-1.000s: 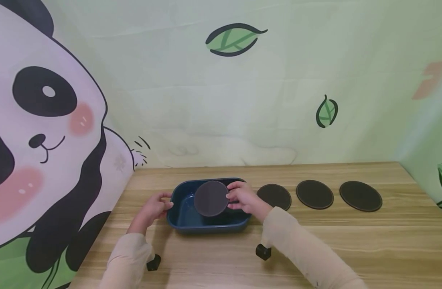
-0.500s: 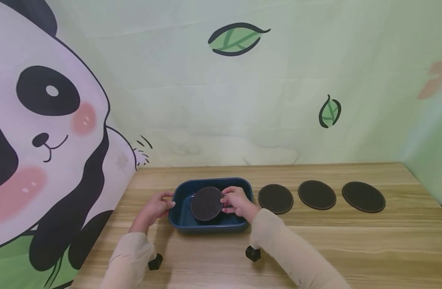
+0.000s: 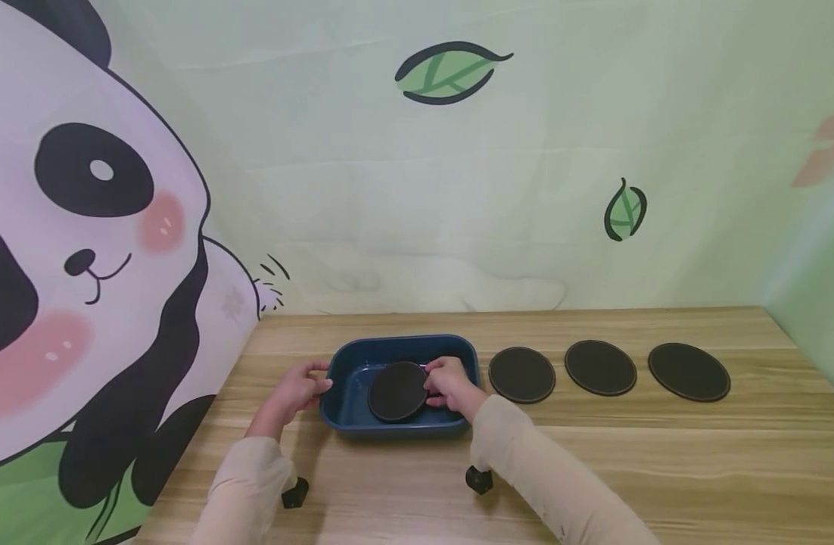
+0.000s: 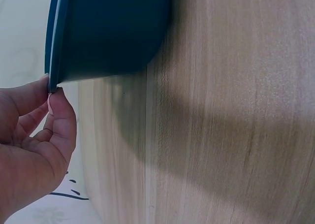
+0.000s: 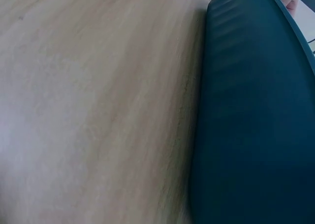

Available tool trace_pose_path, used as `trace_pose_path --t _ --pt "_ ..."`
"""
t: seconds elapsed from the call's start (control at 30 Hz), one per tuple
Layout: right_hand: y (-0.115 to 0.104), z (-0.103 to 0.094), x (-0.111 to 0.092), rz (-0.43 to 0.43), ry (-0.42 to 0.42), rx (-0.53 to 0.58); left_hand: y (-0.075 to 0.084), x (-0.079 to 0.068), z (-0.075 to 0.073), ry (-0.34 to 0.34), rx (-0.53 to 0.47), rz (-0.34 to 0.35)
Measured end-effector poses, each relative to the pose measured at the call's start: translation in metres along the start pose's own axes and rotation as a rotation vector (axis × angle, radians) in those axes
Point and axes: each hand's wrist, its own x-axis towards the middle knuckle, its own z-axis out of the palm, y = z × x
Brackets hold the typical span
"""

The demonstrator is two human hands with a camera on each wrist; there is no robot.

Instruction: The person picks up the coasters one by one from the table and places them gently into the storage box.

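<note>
Showing inside a blue tray (image 3: pixel 399 432), one round black disc (image 3: pixel 398 391), flat, thin-edged, near the middle; whether its lower edge touches the tray floor cannot be told. Right hand (image 3: pixel 449 382): fingers curled and nearly closed, pinching the disc at its right edge, inside the tray walls. Left hand (image 3: pixel 299 391): thumb and finger brought together on the tray's left rim, pinching it, as the left wrist view confirms. Further discs, three, black and of like make, in a row on the wood-grain table (image 3: pixel 390 492) to the right of the tray: a near disc (image 3: pixel 522 375), just beside the tray's right end; a middle disc (image 3: pixel 600 368); a far disc (image 3: pixel 689 372), each apart from its neighbour. Obstructions: the right hand and its pale right sleeve (image 3: pixel 546 469) cover part of the tray's right portion and front rim; in the right wrist view the tray's outer wall hides both the right hand and the held disc. Two black fittings, one at each cuff: a left fitting (image 3: pixel 295 493) and a right fitting (image 3: pixel 479 479), both in front of the tray. Behind the table, a pale green backdrop (image 3: pixel 322 174), printed with a large panda (image 3: pixel 178 174) at left and outlined leaves (image 3: pixel 451 73).
</note>
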Motion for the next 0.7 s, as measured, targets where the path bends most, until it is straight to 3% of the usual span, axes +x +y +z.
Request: trace_pose_path --t 0.3,0.43,0.57,0.7 --pt "-0.006 -0.005 -0.007 -0.016 -0.005 -0.104 0.002 0.001 0.001 -0.001 0.014 -0.003" --pt "-0.013 -0.008 -0.010 -0.039 -0.057 -0.133 0.002 0.001 0.001 0.001 0.024 -0.004" --pt "-0.026 -0.016 -0.015 -0.164 -0.139 -0.219 0.001 0.001 0.001 0.003 0.031 -0.008" --pt "-0.041 -0.031 -0.016 -0.309 -0.168 -0.318 0.002 0.001 0.001 0.004 0.027 -0.015"
